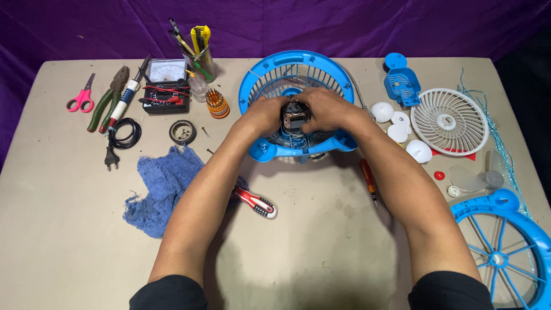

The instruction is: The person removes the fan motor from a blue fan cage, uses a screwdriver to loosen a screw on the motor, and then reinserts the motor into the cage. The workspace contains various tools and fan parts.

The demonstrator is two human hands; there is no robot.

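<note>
Both hands' grip closed round motor (294, 116) in blue fan housing (270, 74).

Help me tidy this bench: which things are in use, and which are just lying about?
In use: left hand and right hand on the motor inside the blue fan housing.

Lying about: pink scissors, pliers, multimeter, blue cloth, white grille, red screwdriver.

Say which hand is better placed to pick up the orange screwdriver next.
Right, probably. The orange screwdriver lies just beside the right forearm, on that side of the blue fan housing. The left hand would have to cross over. Both hands, the right hand too, now grip the motor.
</note>
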